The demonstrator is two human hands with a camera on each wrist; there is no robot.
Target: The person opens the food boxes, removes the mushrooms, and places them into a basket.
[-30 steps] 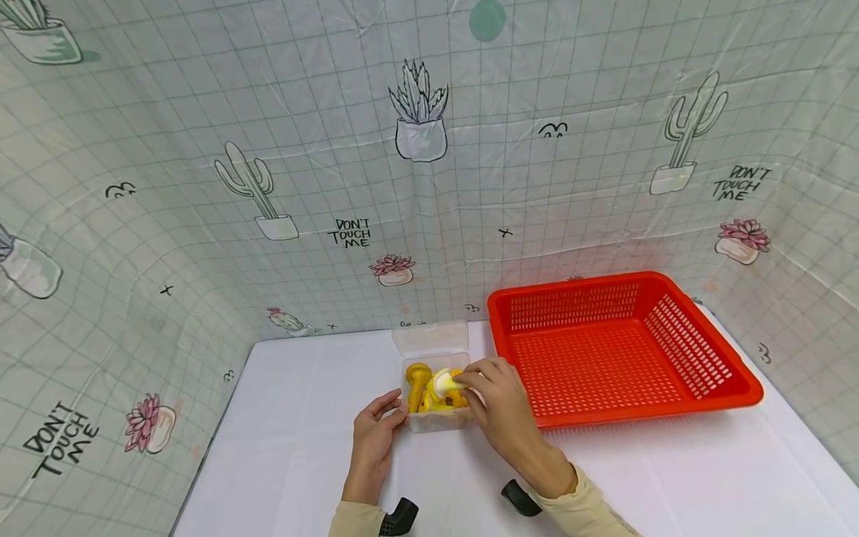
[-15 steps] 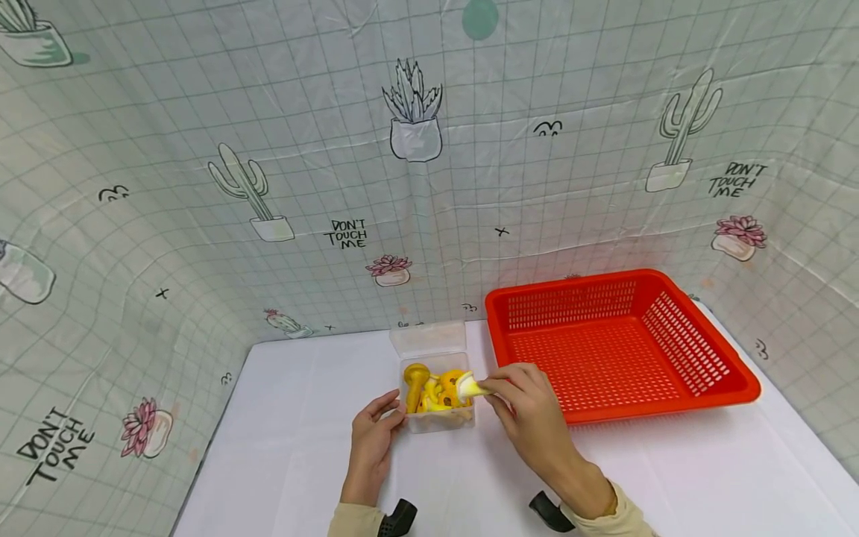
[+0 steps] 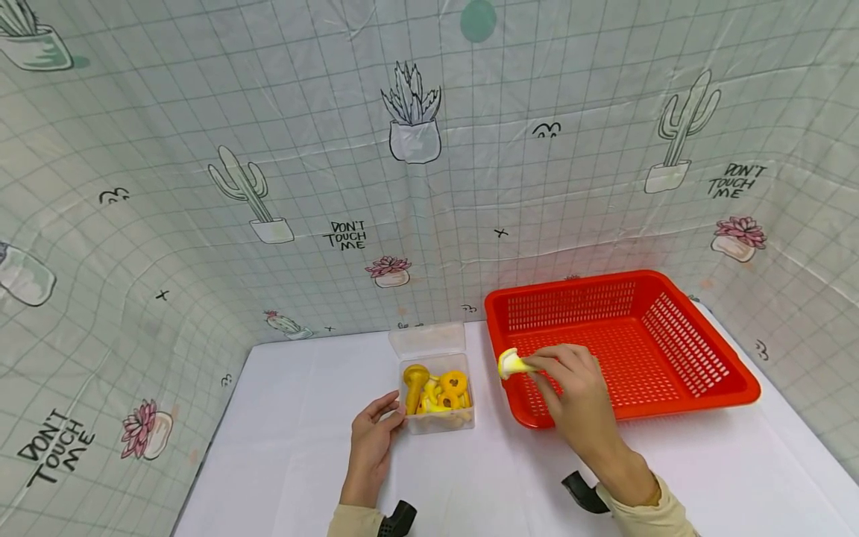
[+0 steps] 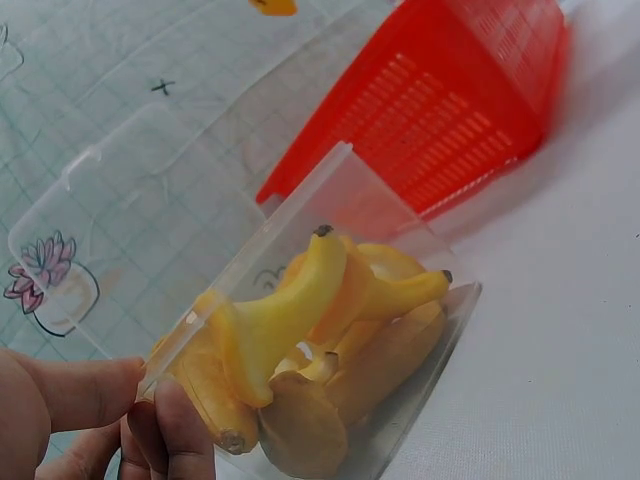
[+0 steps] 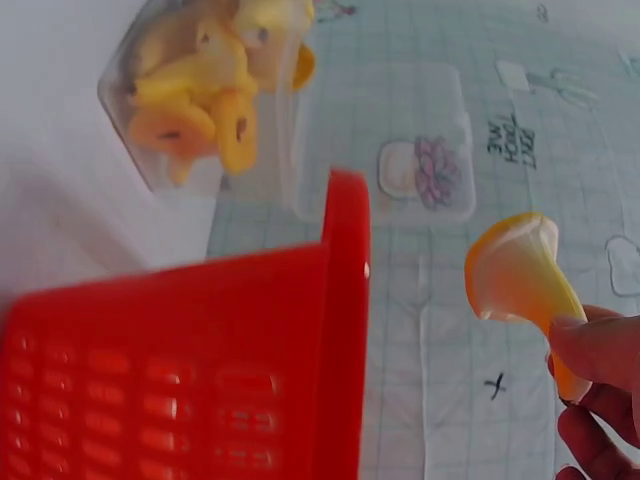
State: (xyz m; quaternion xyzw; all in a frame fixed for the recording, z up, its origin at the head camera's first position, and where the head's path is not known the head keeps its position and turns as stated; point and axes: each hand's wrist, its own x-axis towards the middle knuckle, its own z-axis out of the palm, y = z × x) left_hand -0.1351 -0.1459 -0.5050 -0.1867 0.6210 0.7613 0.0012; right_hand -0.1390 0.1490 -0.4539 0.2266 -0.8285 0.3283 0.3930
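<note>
My right hand (image 3: 580,399) pinches a toy banana-peel piece (image 3: 513,364) by its narrow yellow stem, between thumb and fingers. Its flared end is whitish inside and points left, over the near left rim of the red basket (image 3: 671,411). With thumb and fingers, my left hand (image 3: 371,444) pinches the edge of a clear plastic box (image 3: 439,426). Inside the box lie several yellow toy pieces (image 4: 285,315), some with dark stem tips. Among them are a mustard-coloured club-shaped piece (image 3: 415,388) and an orange-yellow ring-like piece (image 3: 453,382).
The box's clear lid (image 3: 428,340) stands raised at the back. The slotted red basket is on the right of the white table (image 3: 295,432). A patterned cloth (image 3: 322,149) hangs behind and at both sides.
My right hand has carried the toy banana-peel piece out of the box and rightward to the red basket's near left rim. The left hand stays at the box.
</note>
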